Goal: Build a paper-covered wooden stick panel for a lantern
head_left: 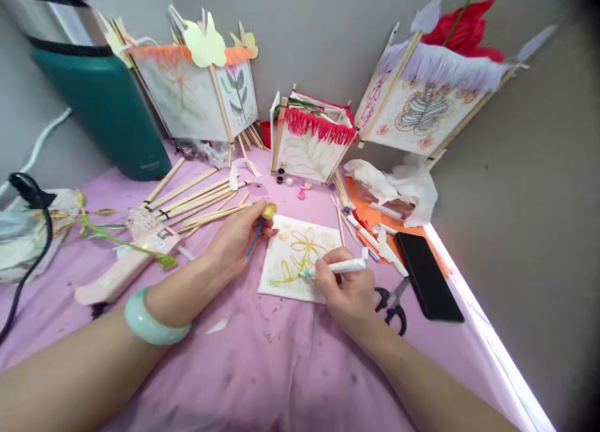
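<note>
My left hand (237, 232) is closed on a small yellow paint pot (269, 210) and a thin blue paintbrush (254, 241), held at the upper left corner of a white square sheet (272, 281). Yellow flower outlines are drawn on the sheet, with a faint green patch near its lower left. My right hand (347, 288) grips a white marker (347, 266), and the marker's green tip meets the drawing just left of my fingers. The palm side of my right hand rests over the sheet's lower right corner and hides it.
Wooden sticks (201, 194) and a pale pink glue gun (126, 269) lie to the left, near a teal bottle (103, 107). Decorated paper lanterns (309, 154) stand along the wall. Scissors (394, 307), a black phone (429, 276) and paper scraps are on the right.
</note>
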Action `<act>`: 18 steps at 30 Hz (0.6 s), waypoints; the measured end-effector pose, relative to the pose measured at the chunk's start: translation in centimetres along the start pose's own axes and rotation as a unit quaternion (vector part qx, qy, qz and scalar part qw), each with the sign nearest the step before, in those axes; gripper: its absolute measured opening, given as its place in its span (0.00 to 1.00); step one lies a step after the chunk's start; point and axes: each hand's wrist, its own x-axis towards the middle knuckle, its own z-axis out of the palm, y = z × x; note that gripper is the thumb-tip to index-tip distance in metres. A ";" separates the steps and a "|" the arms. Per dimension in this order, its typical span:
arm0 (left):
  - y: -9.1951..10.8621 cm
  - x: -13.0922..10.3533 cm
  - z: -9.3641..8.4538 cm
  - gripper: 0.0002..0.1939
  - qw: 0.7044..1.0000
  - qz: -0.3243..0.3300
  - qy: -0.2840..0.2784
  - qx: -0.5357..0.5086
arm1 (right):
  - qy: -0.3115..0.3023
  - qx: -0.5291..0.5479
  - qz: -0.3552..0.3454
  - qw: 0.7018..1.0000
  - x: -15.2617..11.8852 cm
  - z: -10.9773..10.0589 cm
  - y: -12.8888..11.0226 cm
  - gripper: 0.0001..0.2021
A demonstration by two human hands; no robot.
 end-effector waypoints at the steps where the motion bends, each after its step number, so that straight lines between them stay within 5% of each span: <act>1: 0.1 0.0 -0.1 0.11 1.000 0.002 -0.013 0.003 | 0.029 0.000 0.011 1.000 0.2 -0.2 0.0 0.10; 5: 0.3 -0.1 -0.2 0.11 0.999 0.000 -0.034 0.007 | 0.102 0.029 0.074 0.992 1.1 -1.0 0.3 0.12; 11: 0.7 -0.3 0.3 0.13 1.000 -0.024 0.011 -0.001 | 0.116 0.114 0.152 0.975 1.8 -1.4 1.6 0.13; 18: 0.9 -0.5 0.7 0.14 0.999 -0.028 0.023 0.000 | 0.081 0.080 0.110 0.987 1.3 -1.2 1.9 0.11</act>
